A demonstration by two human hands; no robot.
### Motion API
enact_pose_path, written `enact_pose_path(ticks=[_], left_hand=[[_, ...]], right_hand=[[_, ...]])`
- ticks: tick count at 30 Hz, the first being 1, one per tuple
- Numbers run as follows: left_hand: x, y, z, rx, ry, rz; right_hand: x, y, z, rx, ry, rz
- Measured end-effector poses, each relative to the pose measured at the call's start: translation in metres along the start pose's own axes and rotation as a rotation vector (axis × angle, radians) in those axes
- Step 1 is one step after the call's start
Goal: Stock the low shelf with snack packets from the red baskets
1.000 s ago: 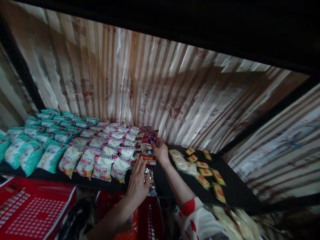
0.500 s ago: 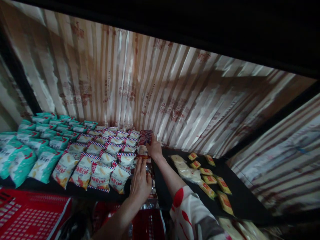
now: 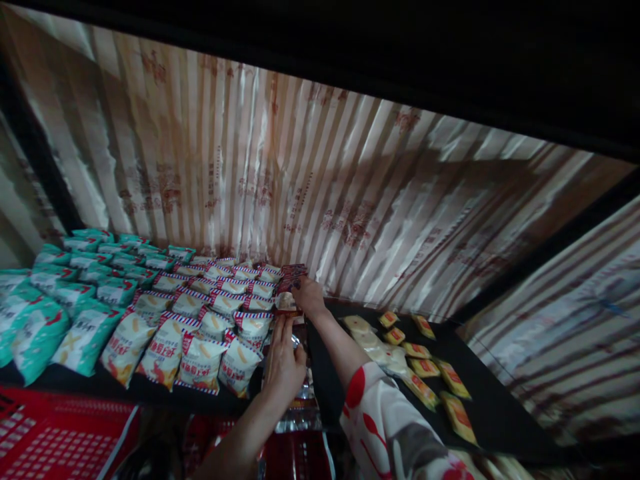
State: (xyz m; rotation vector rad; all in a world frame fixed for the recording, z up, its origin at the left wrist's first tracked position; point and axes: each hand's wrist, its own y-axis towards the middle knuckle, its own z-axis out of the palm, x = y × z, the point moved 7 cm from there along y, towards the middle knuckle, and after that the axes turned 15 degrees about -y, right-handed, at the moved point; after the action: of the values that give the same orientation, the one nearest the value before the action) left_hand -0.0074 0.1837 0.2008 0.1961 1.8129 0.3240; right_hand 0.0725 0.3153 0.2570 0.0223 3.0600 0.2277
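A dark red and brown snack packet (image 3: pixel 289 298) stands at the back of a narrow row, close to the curtain. My right hand (image 3: pixel 310 298) is closed on its right side, fingertips partly hidden. Just in front, my left hand (image 3: pixel 284 367) reaches forward with straight fingers, the tips at the packet's lower edge. Beneath and beside that palm lie more dark, shiny packets (image 3: pixel 306 387), mostly covered by the hand. Left of the hands, white snack bags with striped edges (image 3: pixel 200 360) stand in rows.
Teal snack bags (image 3: pixel 85 337) fill the shelf's left part. On the right, black shelf surface (image 3: pixel 505 407) carries yellow packets (image 3: pixel 457 417) and pale flat packs (image 3: pixel 373 343). Red baskets (image 3: pixel 60 433) sit below the front edge. A striped curtain (image 3: pixel 350 187) hangs behind, under a dark overhead panel (image 3: pixel 400 47).
The view has shifted slightly. Both hands stay at nearly the same places by the dark red packet, and a shiny patch now shows beside the left fingers.
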Motion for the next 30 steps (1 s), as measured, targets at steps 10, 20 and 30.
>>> enact_pose_path(ticks=[10,20,30], left_hand=[[0.003,0.004,0.001,-0.001,0.062,-0.031],[0.002,0.004,0.0,-0.065,0.131,0.004],[-0.002,0.003,-0.002,-0.089,0.159,0.042]], right_hand=[[0.001,-0.001,-0.002,0.089,-0.054,0.058],[-0.003,-0.009,0.001,0.076,-0.073,0.107],[0.028,-0.013,-0.01,-0.169,-0.123,-0.235]])
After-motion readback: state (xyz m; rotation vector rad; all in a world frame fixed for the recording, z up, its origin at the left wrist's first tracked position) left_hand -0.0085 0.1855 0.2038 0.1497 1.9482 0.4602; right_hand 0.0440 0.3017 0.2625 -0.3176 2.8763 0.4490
